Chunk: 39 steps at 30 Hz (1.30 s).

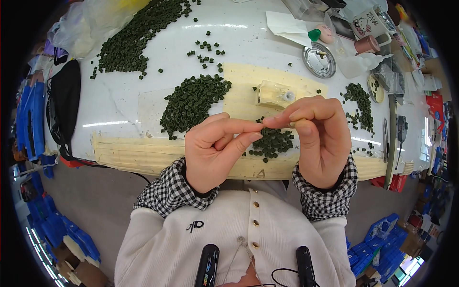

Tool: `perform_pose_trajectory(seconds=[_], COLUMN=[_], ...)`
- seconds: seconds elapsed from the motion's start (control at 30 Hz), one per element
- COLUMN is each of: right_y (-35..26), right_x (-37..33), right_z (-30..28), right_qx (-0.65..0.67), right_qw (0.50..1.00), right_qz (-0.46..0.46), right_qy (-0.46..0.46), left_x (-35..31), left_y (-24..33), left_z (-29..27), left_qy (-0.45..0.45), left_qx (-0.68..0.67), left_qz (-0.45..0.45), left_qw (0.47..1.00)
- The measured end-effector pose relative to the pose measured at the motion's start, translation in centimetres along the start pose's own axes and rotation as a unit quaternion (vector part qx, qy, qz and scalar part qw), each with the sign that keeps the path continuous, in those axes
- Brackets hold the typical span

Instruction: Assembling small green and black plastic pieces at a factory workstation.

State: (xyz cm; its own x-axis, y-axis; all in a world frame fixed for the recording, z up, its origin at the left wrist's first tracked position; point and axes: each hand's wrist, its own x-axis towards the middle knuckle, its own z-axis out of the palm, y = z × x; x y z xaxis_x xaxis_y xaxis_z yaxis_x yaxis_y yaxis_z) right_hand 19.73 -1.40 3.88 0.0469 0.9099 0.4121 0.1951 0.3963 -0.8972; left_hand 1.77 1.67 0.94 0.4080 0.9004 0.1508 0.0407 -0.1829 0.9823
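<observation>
Above the near edge of the table, my two hands meet at the tips of their index fingers. My left hand (210, 150) is closed in a loose pinch, index finger stretched toward the right hand and thumb just below it. My right hand (325, 138) is curled, its thumb against its fingers. What either pinch holds is too small to make out; a dark green speck shows by the touching fingertips. Beneath the hands lies a small pile of dark green ring-like parts (272, 143). A larger pile of them (193, 103) lies left. A tape-covered block (272, 94) with a white tube end stands just beyond.
The biggest heap of green parts (126, 50) is at the far left, near a clear plastic bag (91, 28). Another pile (361, 105) lies right, beside tweezers (385, 138). A round metal lid (319, 60), squeeze bottle (358, 64) and mug (370, 24) stand far right.
</observation>
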Motion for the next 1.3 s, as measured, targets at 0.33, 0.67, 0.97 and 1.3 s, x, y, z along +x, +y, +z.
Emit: perform_pose_trajectory(seconds=[0.33, 0.67, 0.97, 1.3], right_y=[1.3, -0.9, -0.7, 0.0], right_x=[1.6, -0.5, -2.8, -2.7], right_z=[-0.9, -0.5, 0.8, 0.2], right_qx=[-0.359, -0.323, -0.164, -0.155], right_qw=[0.924, 0.944, 0.985, 0.986], right_qz=[-0.088, -0.030, 0.024, -0.001], right_qy=[0.096, 0.060, -0.040, -0.067], left_x=[-0.1, -0.1, -0.1, -0.1], left_y=[-0.2, -0.3, -0.4, -0.4], left_z=[0.0, 0.0, 0.1, -0.1], left_qy=[0.010, 0.025, 0.025, 0.005], left_qx=[-0.009, -0.016, -0.028, 0.016], left_qz=[0.004, 0.004, 0.010, 0.012], left_qw=[1.000, 1.000, 0.999, 1.000])
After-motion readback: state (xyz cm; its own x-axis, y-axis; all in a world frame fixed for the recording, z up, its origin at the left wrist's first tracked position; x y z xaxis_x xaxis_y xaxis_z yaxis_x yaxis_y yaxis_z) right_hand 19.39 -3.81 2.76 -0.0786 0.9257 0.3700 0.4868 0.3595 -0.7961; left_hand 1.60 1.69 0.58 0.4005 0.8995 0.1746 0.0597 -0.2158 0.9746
